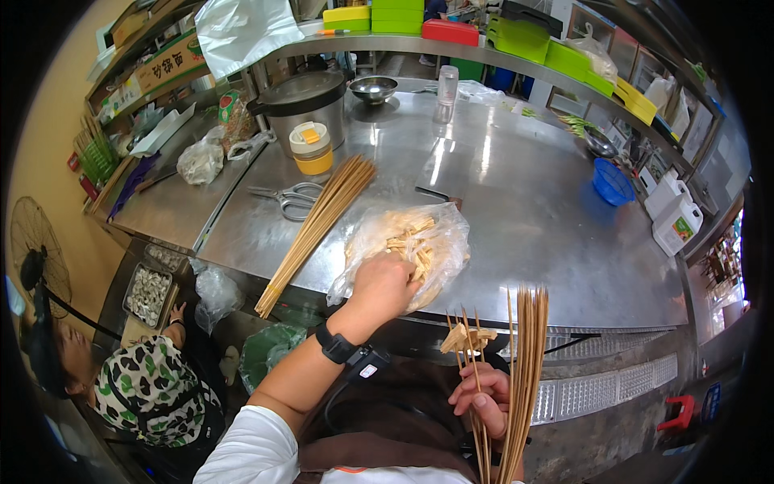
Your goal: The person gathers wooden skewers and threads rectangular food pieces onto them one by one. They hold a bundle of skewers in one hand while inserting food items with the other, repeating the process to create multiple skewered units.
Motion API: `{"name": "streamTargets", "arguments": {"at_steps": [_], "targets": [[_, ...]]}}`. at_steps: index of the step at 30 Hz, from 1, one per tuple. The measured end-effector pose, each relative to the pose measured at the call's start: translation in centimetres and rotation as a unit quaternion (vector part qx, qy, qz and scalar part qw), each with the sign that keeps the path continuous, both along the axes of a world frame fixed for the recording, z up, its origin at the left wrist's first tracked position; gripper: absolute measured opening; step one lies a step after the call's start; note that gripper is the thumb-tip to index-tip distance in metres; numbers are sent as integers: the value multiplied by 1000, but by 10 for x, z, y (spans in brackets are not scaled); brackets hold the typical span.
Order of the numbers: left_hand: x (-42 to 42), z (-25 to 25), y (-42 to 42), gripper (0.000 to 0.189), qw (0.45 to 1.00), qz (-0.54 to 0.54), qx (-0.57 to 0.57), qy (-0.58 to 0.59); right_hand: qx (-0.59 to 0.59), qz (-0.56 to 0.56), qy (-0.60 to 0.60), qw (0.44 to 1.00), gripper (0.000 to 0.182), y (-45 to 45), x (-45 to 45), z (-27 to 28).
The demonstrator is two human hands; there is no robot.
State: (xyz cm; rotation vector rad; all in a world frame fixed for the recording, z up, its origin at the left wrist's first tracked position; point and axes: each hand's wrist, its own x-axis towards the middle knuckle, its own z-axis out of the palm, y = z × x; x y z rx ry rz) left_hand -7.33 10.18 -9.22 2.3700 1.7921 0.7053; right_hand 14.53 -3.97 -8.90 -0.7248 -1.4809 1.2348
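My left hand (382, 283) reaches into a clear plastic bag (450, 233) at the table's near edge. Its fingertips are among pale yellow strips of food (414, 242), perhaps dried tofu; whether they pinch a strip is hidden. In front of my apron, my right hand (484, 396) grips a few thin bamboo skewers (476, 375). Folded pale pieces (456, 339) are threaded near the pointed tips of some. A thicker bundle of bare skewers (527, 357) stands upright against the right hand, its lower end partly hidden. Left of the bag lies another skewer bundle (320, 230), overhanging the edge.
Scissors (295, 201), a yellow-banded cup (311, 151) and a large lidded pot (308, 109) stand at left on the steel table (544, 242). A blue basket (612, 181) is at right. At lower left a person (151, 387) sits beside a mushroom tray (148, 294).
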Motion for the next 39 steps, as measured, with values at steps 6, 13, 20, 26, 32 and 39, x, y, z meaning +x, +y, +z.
{"name": "streamTargets", "arguments": {"at_steps": [6, 13, 20, 26, 32, 39], "targets": [[-4, -11, -12, 21, 910, -12, 44, -411, -67, 43, 12, 997, 16, -6, 7, 5], [16, 25, -51, 32, 676, -112, -222, -693, -79, 93, 16, 992, 17, -4, 3, 5], [28, 27, -62, 31, 609, -169, -235, -738, -84, 44, -11, 995, 15, -7, -8, 18], [33, 25, -67, 32, 653, -151, -210, -712, -73, 92, -1, 993, 17, -7, 0, 10], [33, 24, -73, 29, 664, -185, -158, -707, -75, 88, -9, 993, 16, -11, -1, 10], [37, 25, -82, 27, 722, -199, -68, -659, -63, 76, -3, 995, 15, -15, -4, 10]]}}
